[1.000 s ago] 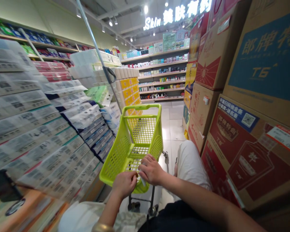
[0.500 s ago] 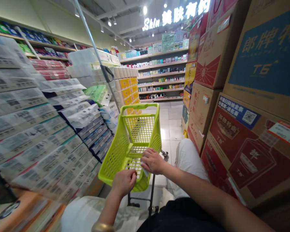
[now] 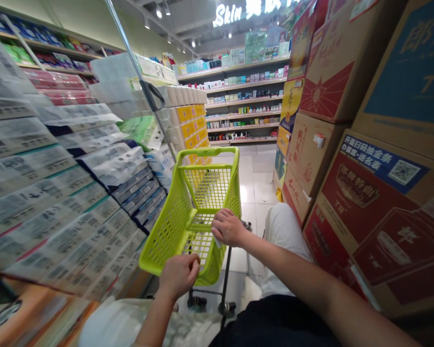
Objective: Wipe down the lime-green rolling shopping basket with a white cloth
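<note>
A lime-green plastic shopping cart [image 3: 159, 241] with a grid-like basket stands in front of me on a dark wheeled frame. No goods show in the basket. My left hand [image 3: 180, 274] is closed over its near rim, with the fingertips tucked out of sight. On the right-hand rim my right hand [image 3: 228, 229] is also closed, and a small white piece of something, possibly paper, peeks out below its fingers. What the palms press against is hidden.
Stacked tissue packs [image 3: 50, 188] line the left side, with a metal pole [image 3: 126, 43] rising beside them. Liquor cartons [image 3: 394, 212] are piled close on the right. A tiled aisle [image 3: 256, 188] leads to shelves of cosmetics [image 3: 246, 103] at the back.
The cart and I have moved forward along the aisle. The tissue stacks and cartons slide outward and look larger. Both hands keep their places on the rim.
</note>
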`<state>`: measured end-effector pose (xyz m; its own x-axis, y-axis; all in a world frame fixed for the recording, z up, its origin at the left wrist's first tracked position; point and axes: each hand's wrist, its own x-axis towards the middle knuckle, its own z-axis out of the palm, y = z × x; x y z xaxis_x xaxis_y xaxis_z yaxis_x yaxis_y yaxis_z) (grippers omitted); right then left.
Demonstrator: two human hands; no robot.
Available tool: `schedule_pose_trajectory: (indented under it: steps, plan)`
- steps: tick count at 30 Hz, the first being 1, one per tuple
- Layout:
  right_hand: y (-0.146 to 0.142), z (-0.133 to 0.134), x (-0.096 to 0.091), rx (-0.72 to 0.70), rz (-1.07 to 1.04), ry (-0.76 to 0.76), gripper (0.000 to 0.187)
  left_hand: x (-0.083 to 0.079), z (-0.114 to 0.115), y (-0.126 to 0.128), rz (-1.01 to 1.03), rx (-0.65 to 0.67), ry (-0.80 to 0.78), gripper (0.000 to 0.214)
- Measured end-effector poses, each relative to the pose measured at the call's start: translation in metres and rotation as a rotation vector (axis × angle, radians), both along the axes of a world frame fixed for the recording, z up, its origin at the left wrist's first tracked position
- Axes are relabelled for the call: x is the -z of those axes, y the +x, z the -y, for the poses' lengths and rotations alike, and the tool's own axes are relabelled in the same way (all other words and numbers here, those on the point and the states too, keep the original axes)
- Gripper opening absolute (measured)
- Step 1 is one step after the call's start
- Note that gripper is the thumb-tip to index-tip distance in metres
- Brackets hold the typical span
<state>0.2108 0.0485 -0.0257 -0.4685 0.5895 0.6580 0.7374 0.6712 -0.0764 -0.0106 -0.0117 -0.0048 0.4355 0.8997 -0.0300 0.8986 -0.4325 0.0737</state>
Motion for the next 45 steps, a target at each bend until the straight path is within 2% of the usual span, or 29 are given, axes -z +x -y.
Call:
schedule_pose_trajectory:
  steps: [2,6,13,20,26,30,34,38,41,43,45]
  plan:
    - [-0.011,0.009,0.005,0.034,-0.044,-0.011,0.022,0.001,0.0,-0.001,-0.002,-0.002,0.006,0.032]
    - [-0.032,0.033,0.012,0.003,-0.063,-0.025,0.02,0.0,-0.002,-0.007,-0.018,-0.008,0.014,0.032]
    - [-0.048,0.047,0.005,0.027,-0.037,-0.055,0.018,-0.004,-0.001,-0.023,-0.003,0.012,-0.005,0.034]
    - [-0.07,0.063,0.004,0.009,-0.029,-0.069,0.023,-0.006,-0.006,-0.04,0.189,0.039,-0.07,0.046]
    - [-0.075,0.074,0.002,-0.029,-0.032,-0.076,0.022,-0.005,-0.006,-0.048,0.492,-0.089,-0.109,0.058]
    - [-0.075,0.08,0.003,-0.026,-0.035,-0.091,0.023,-0.006,-0.003,-0.046,0.487,-0.096,-0.11,0.058]
    - [-0.071,0.085,0.003,-0.052,-0.023,-0.072,0.022,-0.012,-0.001,-0.044,0.388,-0.105,-0.103,0.056]
    - [-0.068,0.088,0.004,-0.085,0.005,-0.046,0.02,-0.023,0.001,-0.028,0.312,-0.151,-0.159,0.048]
    - [-0.071,0.091,0.01,-0.084,-0.016,-0.031,0.019,-0.028,0.005,0.004,0.576,-0.171,-0.097,0.048]
    - [-0.071,0.092,0.016,-0.1,-0.039,0.003,0.022,-0.028,0.011,0.029,0.771,-0.135,-0.051,0.048]
    - [-0.065,0.09,0.019,-0.147,-0.045,0.032,0.026,-0.024,0.02,0.049,0.848,-0.13,0.013,0.046]
